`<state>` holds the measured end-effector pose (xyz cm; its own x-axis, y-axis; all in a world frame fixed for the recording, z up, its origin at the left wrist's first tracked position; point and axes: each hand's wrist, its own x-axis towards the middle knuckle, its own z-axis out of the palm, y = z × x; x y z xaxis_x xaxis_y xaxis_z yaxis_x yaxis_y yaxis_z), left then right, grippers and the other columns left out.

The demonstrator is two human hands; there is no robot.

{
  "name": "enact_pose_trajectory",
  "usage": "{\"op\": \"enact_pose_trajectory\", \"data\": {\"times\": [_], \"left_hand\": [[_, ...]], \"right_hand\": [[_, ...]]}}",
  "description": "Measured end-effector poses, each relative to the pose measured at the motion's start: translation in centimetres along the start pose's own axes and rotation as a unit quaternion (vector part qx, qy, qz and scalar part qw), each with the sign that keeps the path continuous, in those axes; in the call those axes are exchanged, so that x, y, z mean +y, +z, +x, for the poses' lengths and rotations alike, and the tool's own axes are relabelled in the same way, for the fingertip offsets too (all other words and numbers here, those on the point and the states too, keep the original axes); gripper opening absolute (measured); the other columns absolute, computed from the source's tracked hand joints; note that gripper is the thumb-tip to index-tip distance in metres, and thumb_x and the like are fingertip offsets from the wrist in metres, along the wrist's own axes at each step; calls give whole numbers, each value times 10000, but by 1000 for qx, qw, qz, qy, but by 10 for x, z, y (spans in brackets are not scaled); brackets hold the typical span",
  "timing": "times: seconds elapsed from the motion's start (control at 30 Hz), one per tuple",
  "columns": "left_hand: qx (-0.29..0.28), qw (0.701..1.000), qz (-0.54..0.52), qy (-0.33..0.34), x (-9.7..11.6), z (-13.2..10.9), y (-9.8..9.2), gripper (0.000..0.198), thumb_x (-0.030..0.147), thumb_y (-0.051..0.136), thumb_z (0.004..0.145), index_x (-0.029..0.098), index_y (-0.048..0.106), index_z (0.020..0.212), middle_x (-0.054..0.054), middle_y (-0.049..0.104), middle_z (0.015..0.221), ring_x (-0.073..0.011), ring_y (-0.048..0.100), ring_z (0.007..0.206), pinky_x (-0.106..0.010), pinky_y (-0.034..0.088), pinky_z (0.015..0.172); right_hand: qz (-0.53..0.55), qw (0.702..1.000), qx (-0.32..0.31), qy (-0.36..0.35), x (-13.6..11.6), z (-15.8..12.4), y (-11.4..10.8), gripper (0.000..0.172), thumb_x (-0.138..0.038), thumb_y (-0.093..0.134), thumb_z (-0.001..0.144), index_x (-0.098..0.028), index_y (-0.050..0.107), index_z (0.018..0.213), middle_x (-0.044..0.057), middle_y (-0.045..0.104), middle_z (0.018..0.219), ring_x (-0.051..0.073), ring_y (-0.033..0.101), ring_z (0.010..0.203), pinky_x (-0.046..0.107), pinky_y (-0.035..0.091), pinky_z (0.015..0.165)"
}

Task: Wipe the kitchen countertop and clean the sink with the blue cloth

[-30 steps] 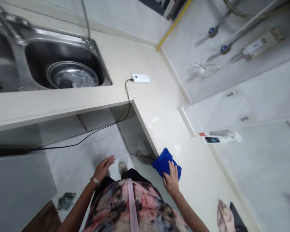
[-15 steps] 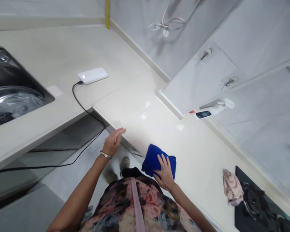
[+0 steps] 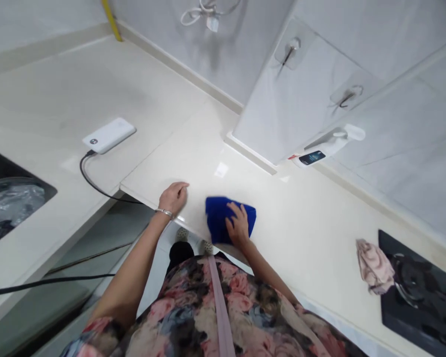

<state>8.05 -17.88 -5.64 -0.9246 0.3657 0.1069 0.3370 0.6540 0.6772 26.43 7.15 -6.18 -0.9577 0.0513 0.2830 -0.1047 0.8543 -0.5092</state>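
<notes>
One blue cloth (image 3: 217, 218) lies on the counter (image 3: 301, 223), near the front edge. Right hand (image 3: 239, 227) lies flat on it, fingers spread. Left hand (image 3: 174, 197) is at its 9 o'clock, fingers together, empty. One power bank (image 3: 109, 135) at 10 o'clock, one pink rag (image 3: 373, 265) at 4. Stove (image 3: 419, 292) and sink (image 3: 3, 166) are cut off.

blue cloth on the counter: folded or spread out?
Folded: the blue cloth is a compact, thick-edged pad on the counter, and the right hand lying flat on it covers a good part.
</notes>
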Motion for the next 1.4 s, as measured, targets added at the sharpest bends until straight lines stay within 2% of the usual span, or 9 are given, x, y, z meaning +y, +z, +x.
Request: {"op": "enact_pose_trajectory", "data": {"times": [0.1, 0.2, 0.37, 0.53, 0.8, 0.97, 1.1, 1.23, 1.4], "left_hand": [[-31, 999, -4, 36, 6, 39, 4, 447, 271, 401, 958, 166, 704, 1269, -132, 707, 1302, -266, 644, 1211, -473, 514, 1111], [-66, 994, -2, 87, 12, 74, 10, 488, 301, 403, 966, 139, 666, 1343, -148, 629, 1445, -282, 530, 1388, -495, 393, 1229], [-124, 985, 75, 92, 4, 125, 0, 654, 360, 409, 973, -2, 481, 1514, -229, 340, 1673, -372, 168, 1602, -559, 152, 1317], [-134, 983, 117, 51, -7, 153, -6, 723, 409, 362, 1012, 29, 288, 1623, -218, 114, 1746, -402, -26, 1615, -655, 10, 1285], [-128, 987, 60, 82, -7, 147, 3, 725, 402, 405, 1061, -36, 229, 1611, -233, 30, 1745, -373, -133, 1594, -612, -155, 1250], [-136, 984, 67, 90, -5, 146, -1, 715, 393, 387, 1076, -36, 198, 1617, -262, -8, 1735, -417, -110, 1583, -653, -131, 1242], [-128, 981, 94, 111, -4, 145, -4, 718, 447, 286, 1073, -19, 217, 1614, -249, 22, 1738, -427, -60, 1589, -679, -60, 1249], [-129, 977, 136, 105, -6, 145, -2, 762, 505, 210, 1045, 9, 230, 1623, -229, 59, 1742, -408, -31, 1601, -627, -35, 1272], [-122, 971, 180, 97, -2, 146, -2, 815, 576, 105, 1019, 59, 229, 1637, -181, 55, 1758, -372, -25, 1612, -570, -32, 1286]], "right_hand": [[-104, 984, 53, 138, 12, 28, 5, 412, -319, 397, 1070, -123, 700, 1267, 212, 433, 1623, 280, 332, 1564, 611, 212, 1286], [-183, 964, 6, 195, 18, 21, -6, 516, -337, 425, 1067, -194, 499, 1558, 180, 216, 1733, 323, 179, 1616, 630, 176, 1282], [-265, 934, -60, 233, -5, -73, -26, 636, -364, 425, 1066, -242, 276, 1672, 133, 24, 1773, 361, 75, 1630, 633, 134, 1287], [-295, 902, -42, 312, -41, -142, -22, 634, -306, 335, 1076, -235, 198, 1690, 138, 67, 1770, 340, 71, 1633, 628, 175, 1277], [-248, 882, -24, 399, -80, -53, 30, 643, -343, 444, 1051, -90, 346, 1633, 237, 181, 1725, 415, -28, 1618, 707, 106, 1253], [-137, 950, -83, 268, -133, 39, 77, 705, -421, 553, 1027, -132, 345, 1635, 204, 173, 1738, 423, -65, 1614, 725, -3, 1258], [-140, 964, -156, 166, -156, 86, 91, 696, -447, 538, 1044, -227, 295, 1658, 125, 106, 1767, 384, 19, 1626, 659, -31, 1288], [-146, 961, -151, 177, -139, 66, 66, 673, -421, 561, 1039, -270, 321, 1650, 72, 110, 1774, 325, 56, 1633, 566, -4, 1320], [-164, 941, -68, 288, -80, -27, 12, 634, -425, 558, 1030, -265, 397, 1621, 88, 109, 1772, 326, 66, 1632, 567, 74, 1314]]}}
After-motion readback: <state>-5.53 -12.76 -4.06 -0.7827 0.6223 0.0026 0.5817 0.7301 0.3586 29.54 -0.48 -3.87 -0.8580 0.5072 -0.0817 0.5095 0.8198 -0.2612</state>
